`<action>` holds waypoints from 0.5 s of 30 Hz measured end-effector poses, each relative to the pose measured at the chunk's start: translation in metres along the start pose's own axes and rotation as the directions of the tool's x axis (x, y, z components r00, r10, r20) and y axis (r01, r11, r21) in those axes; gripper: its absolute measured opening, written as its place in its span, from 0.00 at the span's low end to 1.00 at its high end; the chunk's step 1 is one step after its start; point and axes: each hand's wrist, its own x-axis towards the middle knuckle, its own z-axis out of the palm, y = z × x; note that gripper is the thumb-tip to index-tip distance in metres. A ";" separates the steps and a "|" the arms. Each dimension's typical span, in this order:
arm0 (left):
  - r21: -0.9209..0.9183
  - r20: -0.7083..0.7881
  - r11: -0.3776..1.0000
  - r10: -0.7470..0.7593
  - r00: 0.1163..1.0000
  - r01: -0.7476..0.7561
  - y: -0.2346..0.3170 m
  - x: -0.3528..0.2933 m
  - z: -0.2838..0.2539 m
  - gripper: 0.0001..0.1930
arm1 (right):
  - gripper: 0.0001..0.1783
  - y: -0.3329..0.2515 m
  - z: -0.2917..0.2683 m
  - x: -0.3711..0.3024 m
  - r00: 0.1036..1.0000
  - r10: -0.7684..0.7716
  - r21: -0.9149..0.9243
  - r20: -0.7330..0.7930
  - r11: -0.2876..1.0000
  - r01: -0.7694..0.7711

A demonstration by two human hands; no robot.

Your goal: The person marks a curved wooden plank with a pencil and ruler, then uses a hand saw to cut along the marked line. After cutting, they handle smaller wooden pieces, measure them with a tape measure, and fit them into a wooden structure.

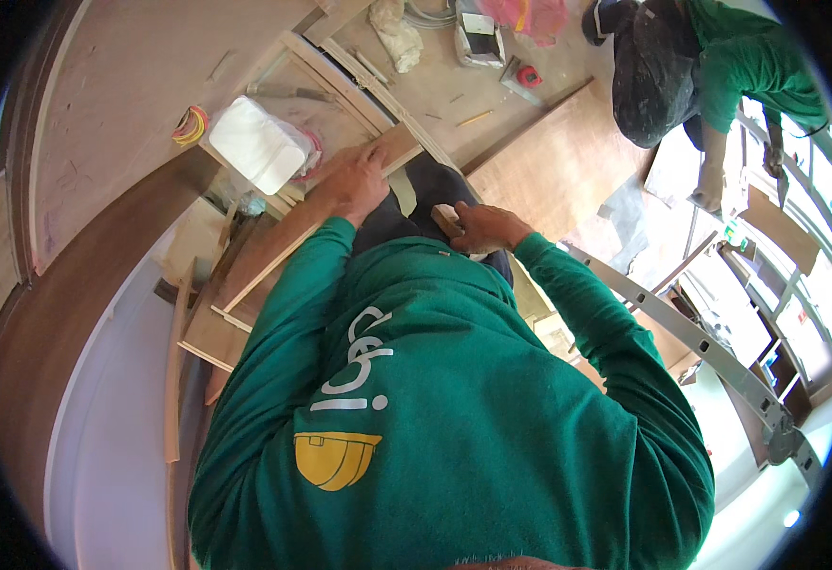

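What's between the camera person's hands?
The head view shows dark trousers and a pale strip between the left hand and the right hand, which holds a small block.

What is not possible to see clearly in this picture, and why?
Head view:
- Small light-brown wooden block: one end, covered by the right hand.
- Co-worker in green shirt: head, cut off by dark rim.
- Red rounded object: exact kind, too small.

white lettering (354, 359) near a yellow hard-hat emblem (338, 459), both on the person's green long-sleeved shirt (520, 408)
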 end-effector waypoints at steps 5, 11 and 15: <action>-0.122 0.031 0.992 -0.025 0.999 0.028 0.001 -0.002 0.001 0.36 | 0.45 0.027 -0.023 0.003 0.999 0.035 0.760 0.018 0.649 -0.037; -0.065 0.031 0.997 0.031 0.999 -0.029 0.006 -0.004 -0.008 0.38 | 0.46 0.045 -0.059 0.046 0.996 0.046 0.854 -0.078 0.519 0.043; -0.017 -0.018 1.000 0.020 1.000 -0.020 0.005 -0.005 0.003 0.39 | 0.41 0.031 -0.074 0.086 0.998 -0.009 0.821 -0.059 0.568 0.053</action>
